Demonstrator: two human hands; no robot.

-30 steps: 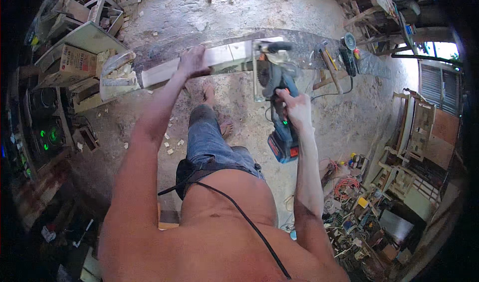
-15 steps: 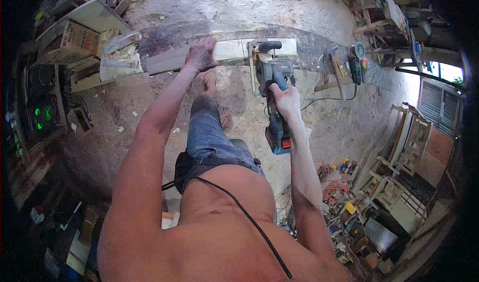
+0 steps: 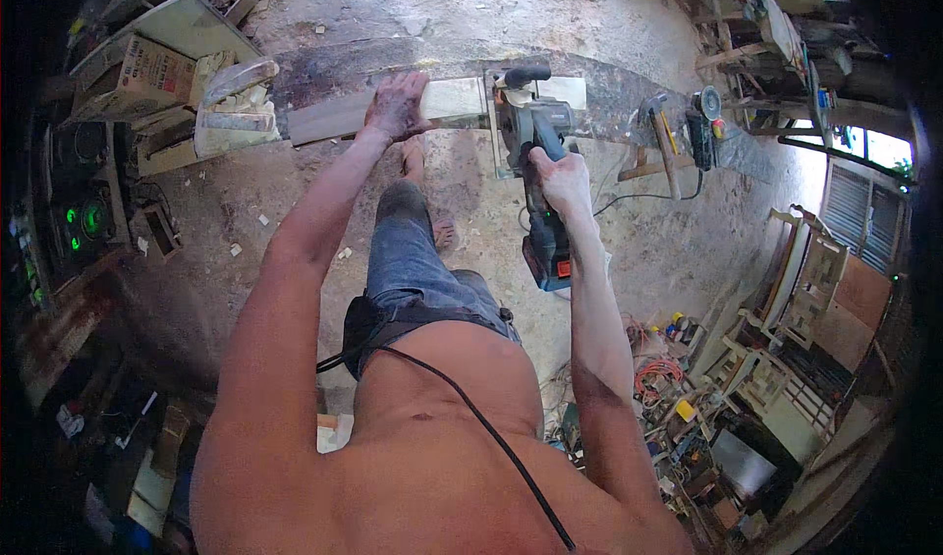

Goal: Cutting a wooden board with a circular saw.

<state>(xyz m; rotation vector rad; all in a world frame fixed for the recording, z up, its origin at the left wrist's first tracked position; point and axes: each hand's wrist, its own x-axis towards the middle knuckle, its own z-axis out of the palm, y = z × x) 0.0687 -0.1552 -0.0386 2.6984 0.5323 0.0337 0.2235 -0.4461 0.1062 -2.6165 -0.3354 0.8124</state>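
One narrow, dark, worn bench [image 3: 314,72] runs across the upper part of the view, above a rough, dusty concrete floor [image 3: 324,187] scattered with small pale wood chips. The room is a crowded workshop: a printed cardboard box [image 3: 147,76] and a heap of pale wood offcuts [image 3: 241,115] stand at the left, near a speaker cabinet [image 3: 83,223] with green lights; at the lower right, an orange coiled cable [image 3: 660,378] lies among mixed clutter.

On the bench are one pale wooden board [image 3: 457,100], one cordless circular saw [image 3: 540,123], one hammer [image 3: 668,157] and one angle grinder [image 3: 701,135]. The board lies lengthwise along the bench, with the saw over its right part and a short stretch showing beyond it.

Two hands are in view. The left hand [image 3: 398,108] lies spread on the board, thumb apart from the fingers; whether its fingertips curl over the far edge, I cannot tell. The right hand [image 3: 562,182] is wrapped around the saw's rear handle. The hammer and grinder lie to the saw's right, side by side.
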